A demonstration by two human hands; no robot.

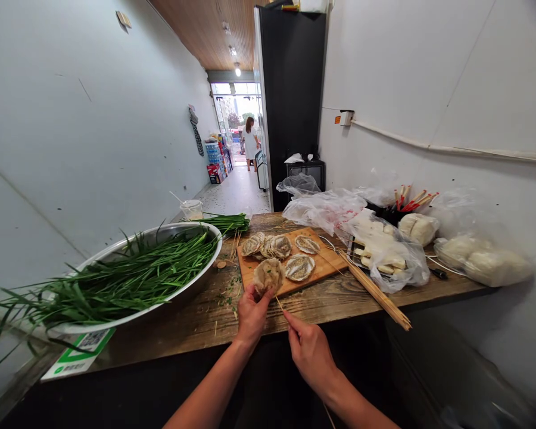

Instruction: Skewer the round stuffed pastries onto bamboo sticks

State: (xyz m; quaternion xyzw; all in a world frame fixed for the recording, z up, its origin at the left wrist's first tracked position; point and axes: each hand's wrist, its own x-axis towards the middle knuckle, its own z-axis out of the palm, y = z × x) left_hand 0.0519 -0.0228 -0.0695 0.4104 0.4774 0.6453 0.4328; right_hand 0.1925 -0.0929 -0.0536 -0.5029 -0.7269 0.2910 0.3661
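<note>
Nearest, lower centre of frame: right hand closed in pinch on thin bamboo skewer, tip aimed up-left. Left hand just beside, fingers curled around round flat bread piece, held over near edge of cutting board. Bare strip of wooden counter seen between hands and counter's front edge. Left of frame: metal basin heaped with chives, leaves overhanging rim. Right of board: skewer bundle jutting past counter edge. Farther back: plastic bags against wall. Open corridor beyond, upper centre.
</note>
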